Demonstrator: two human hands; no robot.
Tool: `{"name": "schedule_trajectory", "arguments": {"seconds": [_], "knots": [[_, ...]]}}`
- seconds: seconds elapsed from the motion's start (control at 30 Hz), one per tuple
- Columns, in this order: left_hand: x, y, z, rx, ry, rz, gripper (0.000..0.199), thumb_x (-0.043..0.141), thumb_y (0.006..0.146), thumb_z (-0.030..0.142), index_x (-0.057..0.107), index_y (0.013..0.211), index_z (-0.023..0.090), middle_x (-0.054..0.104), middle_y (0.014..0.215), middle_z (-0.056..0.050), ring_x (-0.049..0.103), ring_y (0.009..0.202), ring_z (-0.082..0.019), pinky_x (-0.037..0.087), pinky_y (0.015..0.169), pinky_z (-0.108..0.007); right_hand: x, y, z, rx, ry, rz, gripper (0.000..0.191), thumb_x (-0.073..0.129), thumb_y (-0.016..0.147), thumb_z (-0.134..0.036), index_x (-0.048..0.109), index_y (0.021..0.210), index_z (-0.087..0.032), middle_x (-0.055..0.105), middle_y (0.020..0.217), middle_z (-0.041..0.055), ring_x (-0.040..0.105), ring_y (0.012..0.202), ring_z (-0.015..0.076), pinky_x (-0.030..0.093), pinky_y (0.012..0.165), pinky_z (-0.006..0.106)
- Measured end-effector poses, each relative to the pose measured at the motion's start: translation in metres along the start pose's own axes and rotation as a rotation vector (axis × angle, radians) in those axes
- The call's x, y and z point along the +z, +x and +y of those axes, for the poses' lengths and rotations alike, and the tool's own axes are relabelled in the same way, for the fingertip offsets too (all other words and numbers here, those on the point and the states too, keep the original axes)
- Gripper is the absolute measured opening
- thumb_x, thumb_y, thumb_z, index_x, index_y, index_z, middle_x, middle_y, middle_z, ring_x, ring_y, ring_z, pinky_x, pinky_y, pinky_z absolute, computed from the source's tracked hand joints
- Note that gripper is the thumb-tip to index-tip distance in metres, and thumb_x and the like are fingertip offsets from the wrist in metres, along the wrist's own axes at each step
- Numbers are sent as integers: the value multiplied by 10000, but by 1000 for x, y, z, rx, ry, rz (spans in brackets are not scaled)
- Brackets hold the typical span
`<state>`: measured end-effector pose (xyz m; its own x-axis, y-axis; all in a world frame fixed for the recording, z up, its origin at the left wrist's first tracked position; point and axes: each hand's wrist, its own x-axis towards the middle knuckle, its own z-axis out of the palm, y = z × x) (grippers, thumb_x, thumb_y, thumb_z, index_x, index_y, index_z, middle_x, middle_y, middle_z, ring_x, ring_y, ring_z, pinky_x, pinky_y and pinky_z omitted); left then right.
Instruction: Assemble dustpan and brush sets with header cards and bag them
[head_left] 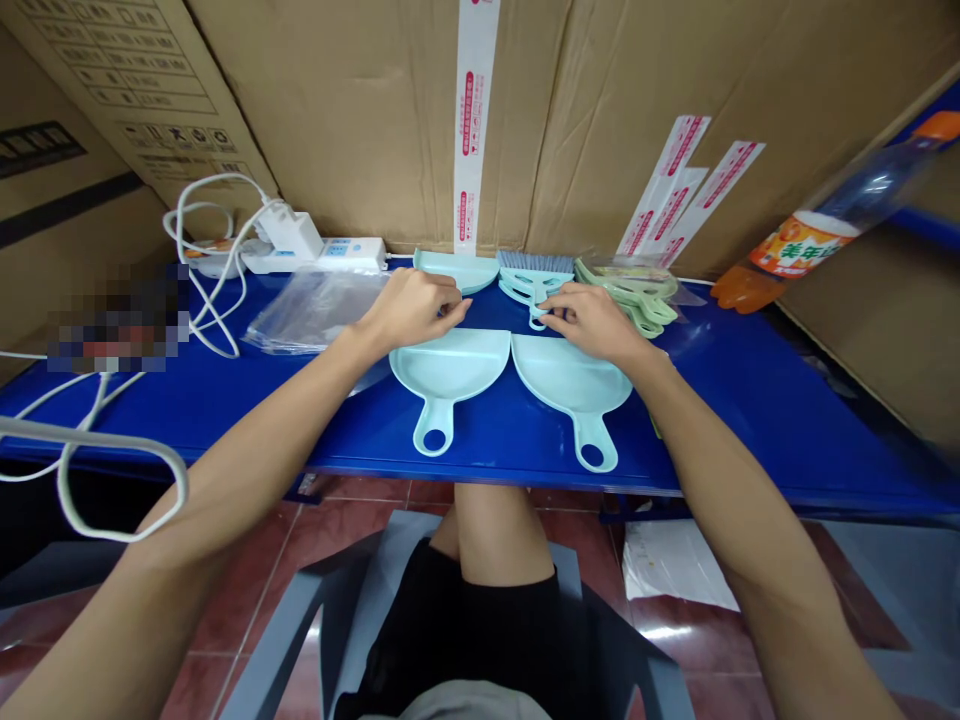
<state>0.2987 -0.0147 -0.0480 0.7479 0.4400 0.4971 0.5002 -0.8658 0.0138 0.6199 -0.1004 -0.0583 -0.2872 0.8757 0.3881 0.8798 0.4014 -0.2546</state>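
Observation:
My left hand (421,308) has its fingers curled at the near side of a pale blue dustpan (457,268), whose handle is hidden under them. With thumb and fingertips, my right hand (585,318) pinches the handle end of a light blue brush (536,285) with grey bristles, which lies over other light blue pieces. Closer to me, two more pale blue dustpans lie side by side, a left dustpan (450,365) and a right dustpan (574,375), their ring handles pointing toward the table's front edge. Right of the brush is a pile of green brushes or dustpans (637,300), partly under clear plastic.
Clear plastic bags (322,310) lie left of my left hand on the blue table (750,400). Behind them are a power strip (352,252) and looped white cables (217,300). An orange drink bottle (810,240) leans at the right. Cardboard (360,120) walls the back.

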Motion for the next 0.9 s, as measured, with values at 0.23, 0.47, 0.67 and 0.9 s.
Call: {"name": "schedule_trajectory", "arguments": {"seconds": [0.23, 0.47, 0.67, 0.9], "knots": [[0, 0, -3, -121, -2, 45, 457, 520, 1057, 386, 565, 632, 226, 654, 714, -63, 569, 673, -227, 261, 651, -396, 2, 0, 1, 21, 93, 268, 242, 749, 1033, -368, 902, 1117, -201, 667, 1138, 111, 617, 724, 161, 621, 813, 425], [5, 5, -17, -480, -195, 237, 401, 597, 1051, 284, 574, 656, 221, 567, 634, -27, 524, 671, -192, 372, 738, -369, -7, 2, -31, -50, 171, 566, 301, 673, 1113, -512, 849, 1099, -268, 782, 1320, 120, 778, 1169, 301, 687, 1058, 509], [8, 5, -29, -605, -355, 374, 399, 589, 1043, 318, 644, 660, 220, 591, 602, -29, 559, 667, -203, 423, 741, -360, -28, -28, -120, -330, -64, 358, 232, 609, 1141, -229, 832, 1190, -268, 831, 1344, 117, 813, 1190, 283, 696, 1069, 459], [16, 4, -33, -489, -288, 332, 391, 591, 1035, 346, 602, 662, 228, 535, 600, -40, 592, 781, -245, 450, 840, -378, -5, -79, -210, -571, -305, 247, 358, 505, 1103, -27, 839, 1050, -144, 840, 1184, 179, 830, 995, 250, 719, 879, 354]]}}
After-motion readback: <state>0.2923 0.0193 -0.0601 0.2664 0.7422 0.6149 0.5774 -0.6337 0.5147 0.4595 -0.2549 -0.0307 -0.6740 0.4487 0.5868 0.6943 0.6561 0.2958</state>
